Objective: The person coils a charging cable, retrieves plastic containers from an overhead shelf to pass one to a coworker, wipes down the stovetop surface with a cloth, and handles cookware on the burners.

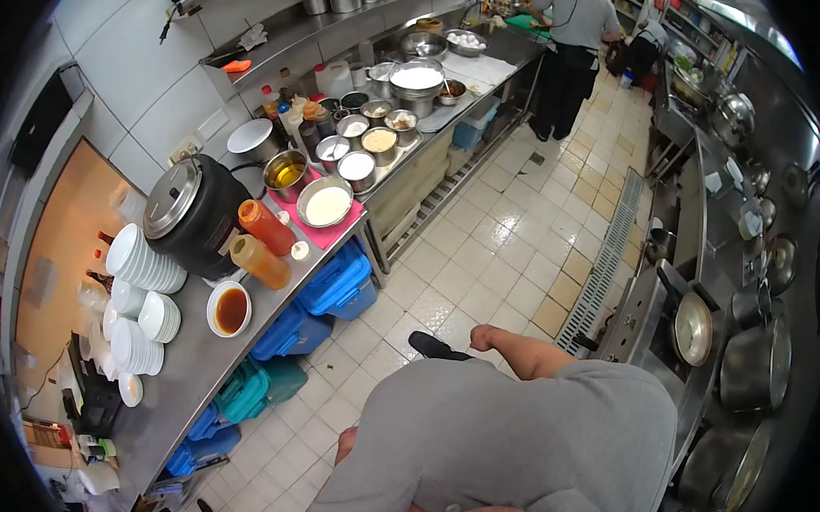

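Note:
My right hand [482,338] hangs over the tiled floor in front of my body, fingers curled into a loose fist with nothing visible in it. Only a small part of my left hand [346,444] shows beside my grey shirt; its fingers are hidden. Left of me, a white bowl of brown sauce [230,309] rests on the steel counter [206,368]. Behind it are an orange-red squeeze bottle [265,227], a yellowish squeeze bottle [260,262] and a black soup warmer [197,215]. Neither hand touches these things.
Stacked white bowls [144,261] stand on the left counter, with several metal containers [356,169] farther along. Blue bins [340,282] sit below. At right is a stove with a frying pan [692,329] and large pots [755,364]. A co-worker [575,44] stands at the far counter.

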The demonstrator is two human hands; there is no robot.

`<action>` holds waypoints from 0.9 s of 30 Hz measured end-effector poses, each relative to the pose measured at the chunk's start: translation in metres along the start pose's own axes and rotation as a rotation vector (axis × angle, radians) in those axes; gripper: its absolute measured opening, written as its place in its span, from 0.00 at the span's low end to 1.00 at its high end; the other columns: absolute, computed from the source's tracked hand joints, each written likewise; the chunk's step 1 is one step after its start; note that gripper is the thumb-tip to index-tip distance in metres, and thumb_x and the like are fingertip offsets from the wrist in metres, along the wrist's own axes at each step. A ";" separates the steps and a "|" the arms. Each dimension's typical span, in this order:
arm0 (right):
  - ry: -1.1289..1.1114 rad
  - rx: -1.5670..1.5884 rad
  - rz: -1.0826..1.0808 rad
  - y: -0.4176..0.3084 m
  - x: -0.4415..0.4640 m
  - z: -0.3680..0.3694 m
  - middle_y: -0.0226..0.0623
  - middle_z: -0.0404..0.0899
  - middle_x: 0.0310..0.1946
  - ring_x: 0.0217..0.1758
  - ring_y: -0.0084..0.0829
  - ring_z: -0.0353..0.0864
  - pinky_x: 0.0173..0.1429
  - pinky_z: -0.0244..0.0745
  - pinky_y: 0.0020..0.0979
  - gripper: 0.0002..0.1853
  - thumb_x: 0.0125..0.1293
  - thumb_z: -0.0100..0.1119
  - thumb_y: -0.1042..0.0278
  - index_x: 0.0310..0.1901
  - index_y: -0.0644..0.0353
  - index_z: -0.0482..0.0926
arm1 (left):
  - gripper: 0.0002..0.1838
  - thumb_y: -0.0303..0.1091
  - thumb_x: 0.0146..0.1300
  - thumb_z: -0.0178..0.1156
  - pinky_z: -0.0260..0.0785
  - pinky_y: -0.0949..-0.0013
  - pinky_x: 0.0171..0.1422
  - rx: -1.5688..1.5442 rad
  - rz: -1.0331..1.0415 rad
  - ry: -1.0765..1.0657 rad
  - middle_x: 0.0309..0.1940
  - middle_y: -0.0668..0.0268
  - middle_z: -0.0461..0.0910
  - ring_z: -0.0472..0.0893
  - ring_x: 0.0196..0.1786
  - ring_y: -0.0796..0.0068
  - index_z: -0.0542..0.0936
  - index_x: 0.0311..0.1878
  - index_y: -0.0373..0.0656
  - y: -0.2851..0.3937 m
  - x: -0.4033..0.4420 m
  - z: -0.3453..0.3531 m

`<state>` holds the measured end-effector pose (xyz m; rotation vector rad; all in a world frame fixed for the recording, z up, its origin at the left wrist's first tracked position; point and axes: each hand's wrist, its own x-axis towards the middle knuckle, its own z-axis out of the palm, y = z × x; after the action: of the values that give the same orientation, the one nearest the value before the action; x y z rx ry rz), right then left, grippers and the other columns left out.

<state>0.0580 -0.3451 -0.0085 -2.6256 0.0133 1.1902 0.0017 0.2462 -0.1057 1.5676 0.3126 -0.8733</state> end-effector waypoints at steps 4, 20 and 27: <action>0.035 0.065 0.063 0.024 0.027 -0.035 0.51 0.83 0.45 0.53 0.47 0.81 0.58 0.75 0.43 0.20 0.60 0.52 0.55 0.39 0.62 0.86 | 0.14 0.38 0.69 0.56 0.74 0.68 0.51 -0.004 0.000 0.022 0.40 0.61 0.85 0.82 0.44 0.70 0.82 0.46 0.38 0.015 0.012 0.015; 0.097 0.131 0.039 0.086 0.117 -0.111 0.51 0.84 0.43 0.48 0.45 0.84 0.52 0.78 0.42 0.19 0.62 0.52 0.58 0.40 0.66 0.85 | 0.17 0.40 0.65 0.63 0.74 0.74 0.49 -0.048 0.116 0.183 0.42 0.65 0.85 0.81 0.43 0.77 0.82 0.50 0.38 0.211 0.043 0.119; -0.064 0.189 0.112 0.071 0.098 -0.160 0.53 0.79 0.54 0.61 0.46 0.78 0.63 0.74 0.39 0.20 0.59 0.52 0.63 0.47 0.65 0.84 | 0.17 0.40 0.66 0.63 0.74 0.75 0.48 -0.110 -0.004 0.242 0.43 0.64 0.85 0.81 0.42 0.78 0.82 0.50 0.36 0.141 0.065 0.096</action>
<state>0.2334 -0.4422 0.0036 -2.4494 0.2512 1.2425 0.1036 0.1088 -0.0429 1.5721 0.5286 -0.6581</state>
